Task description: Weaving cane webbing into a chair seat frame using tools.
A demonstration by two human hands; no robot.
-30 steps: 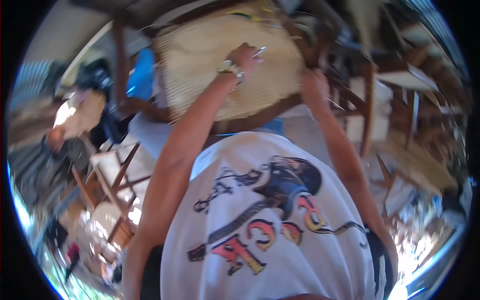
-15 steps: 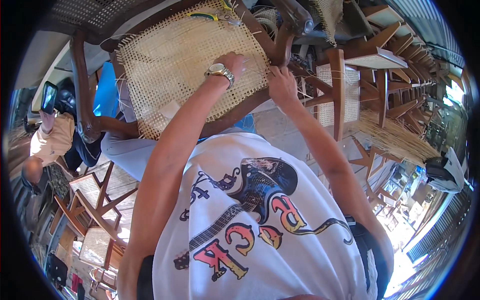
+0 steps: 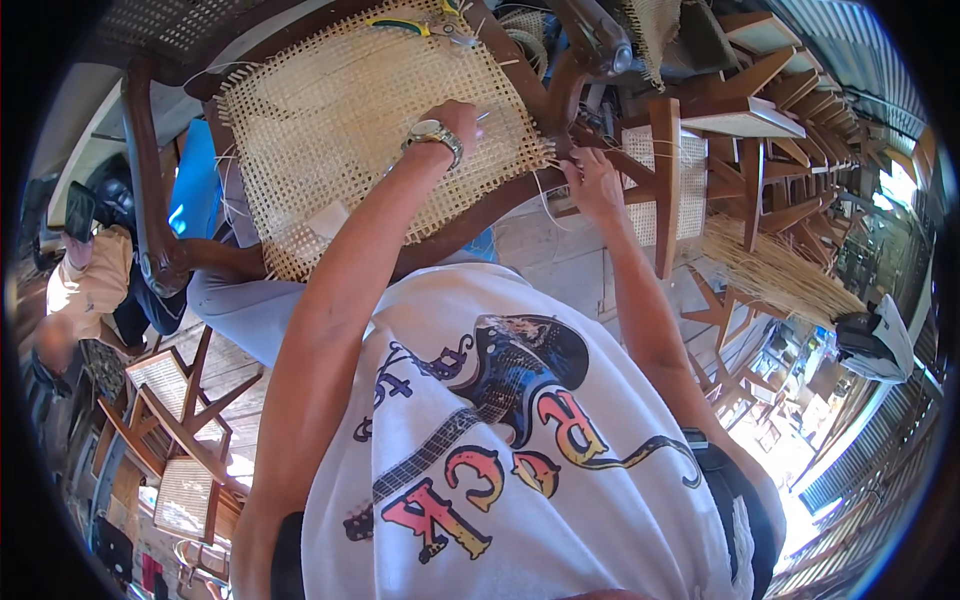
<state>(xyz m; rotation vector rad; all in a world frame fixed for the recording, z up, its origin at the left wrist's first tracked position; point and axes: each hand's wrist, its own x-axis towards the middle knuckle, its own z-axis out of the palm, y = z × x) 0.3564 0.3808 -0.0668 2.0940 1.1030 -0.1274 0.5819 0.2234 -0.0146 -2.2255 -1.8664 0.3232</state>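
Observation:
A sheet of woven cane [image 3: 340,130] covers the seat of a dark wooden chair frame [image 3: 465,222], its ends frayed along the edges. Over the right part of the weave is my left hand [image 3: 457,122], wearing a watch [image 3: 434,134]. Its fingers are closed on a thin grey tool [image 3: 484,116], mostly hidden in the grip. Beside the seat's near right corner, my right hand [image 3: 597,185] has its fingertips pinched on a cane strand [image 3: 543,192] that loops down from the edge. Yellow-and-green-handled pliers [image 3: 410,26] lie at the far edge of the cane.
Carved chair legs [image 3: 150,190] rise at the left and far right of the seat. Several wooden chair frames [image 3: 755,180] stack up at right, near a bundle of loose cane [image 3: 790,270]. A person [image 3: 95,270] holding a phone sits at left; more caned chairs [image 3: 185,495] stand lower left.
My right hand has moved right and slightly nearer, away from the seat corner, and a loop of strand now shows there. My left hand has shifted slightly left in the picture, as has the seat.

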